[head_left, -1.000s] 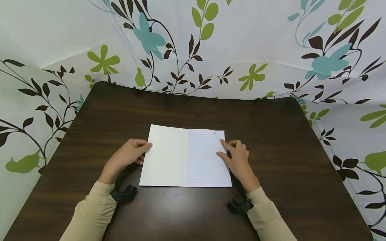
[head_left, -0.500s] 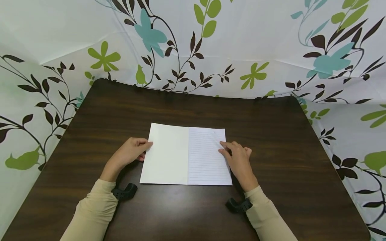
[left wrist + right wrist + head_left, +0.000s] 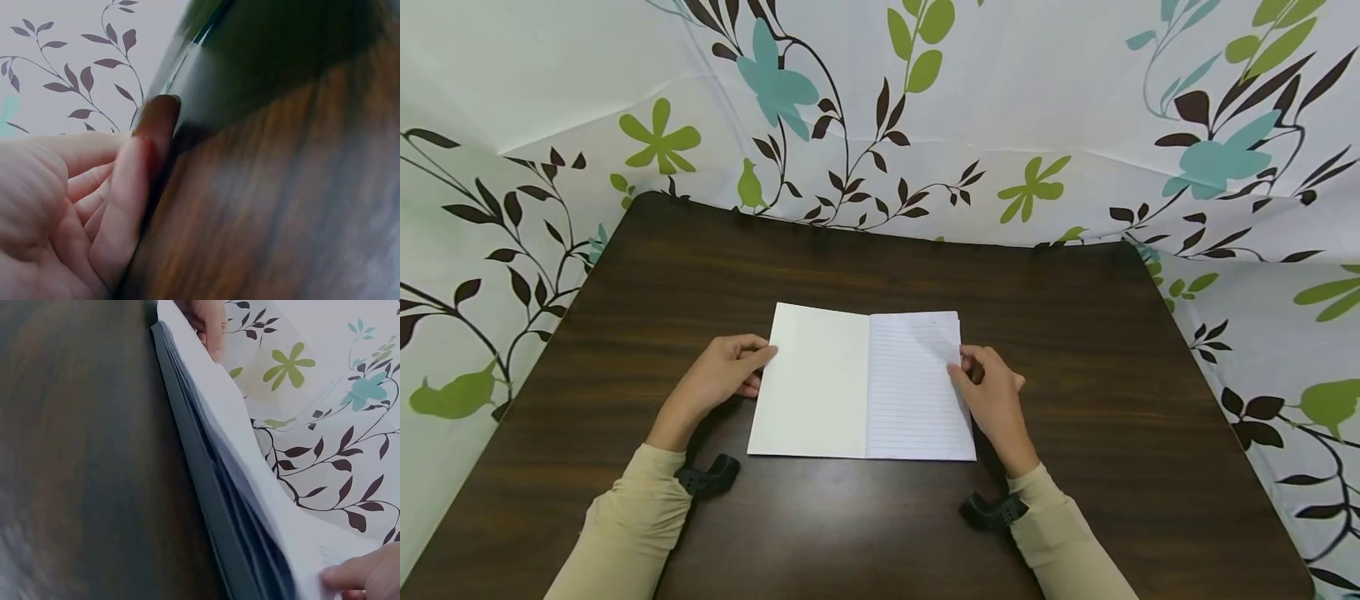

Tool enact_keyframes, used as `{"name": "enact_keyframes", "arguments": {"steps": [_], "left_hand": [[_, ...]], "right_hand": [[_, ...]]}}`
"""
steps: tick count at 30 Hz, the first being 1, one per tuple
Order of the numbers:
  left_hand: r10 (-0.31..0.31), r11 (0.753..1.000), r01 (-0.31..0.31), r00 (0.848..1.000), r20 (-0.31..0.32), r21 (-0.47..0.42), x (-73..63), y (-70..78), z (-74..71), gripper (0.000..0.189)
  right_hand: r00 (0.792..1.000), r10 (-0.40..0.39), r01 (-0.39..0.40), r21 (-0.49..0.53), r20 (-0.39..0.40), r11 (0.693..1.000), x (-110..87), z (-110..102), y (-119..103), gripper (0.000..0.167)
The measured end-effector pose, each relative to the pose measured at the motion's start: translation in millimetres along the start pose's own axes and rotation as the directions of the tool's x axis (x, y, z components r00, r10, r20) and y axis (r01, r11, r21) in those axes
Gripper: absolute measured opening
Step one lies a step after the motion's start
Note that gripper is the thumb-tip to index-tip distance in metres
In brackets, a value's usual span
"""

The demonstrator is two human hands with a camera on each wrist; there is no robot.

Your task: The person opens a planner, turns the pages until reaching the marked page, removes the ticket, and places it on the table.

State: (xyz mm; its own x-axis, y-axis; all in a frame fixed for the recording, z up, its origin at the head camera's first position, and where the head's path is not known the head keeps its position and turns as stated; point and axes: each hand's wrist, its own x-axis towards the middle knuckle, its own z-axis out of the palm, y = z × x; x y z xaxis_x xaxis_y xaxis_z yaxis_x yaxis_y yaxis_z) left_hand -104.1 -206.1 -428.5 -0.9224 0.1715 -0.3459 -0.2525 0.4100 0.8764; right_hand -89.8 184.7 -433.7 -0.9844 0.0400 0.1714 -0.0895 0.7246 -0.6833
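An open notebook [image 3: 917, 400] lies on the dark wooden table, with a blank white left side [image 3: 812, 383] and a lined right page. My left hand [image 3: 722, 369] pinches the left edge, thumb on top and the other fingers underneath. In the left wrist view, the left hand [image 3: 94, 200] shows curled fingers against that edge. At the right edge, my right hand [image 3: 995, 400] has its thumb on the lined page and its index finger behind the edge. The right wrist view shows the notebook [image 3: 231, 431] from its near edge, its sheets slightly fanned above a dark cover.
The dark wood-grain table [image 3: 865, 533] extends around the notebook on all sides. A white curtain [image 3: 1075, 83] with leaves, flowers and birds hangs behind and beside it. Each wrist carries a black strap mount [image 3: 709, 477] over a beige sleeve [image 3: 632, 525].
My right fingertips have gone from lying on the page to its outer edge, the index finger now behind it. The top right of the page sits slightly higher. The left hand keeps its grip.
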Motion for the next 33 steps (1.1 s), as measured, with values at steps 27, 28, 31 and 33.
{"name": "enact_keyframes", "arguments": {"steps": [27,28,31,33], "left_hand": [[0.016,1.0,-0.017,0.995,-0.1,-0.006,-1.1,1.0,3.8,0.039],[0.013,1.0,-0.015,0.994,-0.104,-0.012,-1.5,1.3,3.9,0.039],[0.011,1.0,-0.014,0.994,-0.109,-0.028,-2.8,2.6,4.4,0.039],[0.01,0.999,-0.014,0.994,-0.112,-0.032,-3.6,3.4,4.7,0.039]], "right_hand": [[0.821,-0.402,0.403,0.087,0.406,0.911,-60.6,-21.8,-67.5,0.088],[0.813,-0.434,0.426,0.112,0.387,0.898,-62.3,-18.4,-67.9,0.088],[0.801,-0.518,0.493,0.16,0.301,0.855,-65.0,-6.3,-67.3,0.088],[0.789,-0.565,0.543,0.159,0.239,0.825,-65.3,1.5,-65.4,0.086]]}}
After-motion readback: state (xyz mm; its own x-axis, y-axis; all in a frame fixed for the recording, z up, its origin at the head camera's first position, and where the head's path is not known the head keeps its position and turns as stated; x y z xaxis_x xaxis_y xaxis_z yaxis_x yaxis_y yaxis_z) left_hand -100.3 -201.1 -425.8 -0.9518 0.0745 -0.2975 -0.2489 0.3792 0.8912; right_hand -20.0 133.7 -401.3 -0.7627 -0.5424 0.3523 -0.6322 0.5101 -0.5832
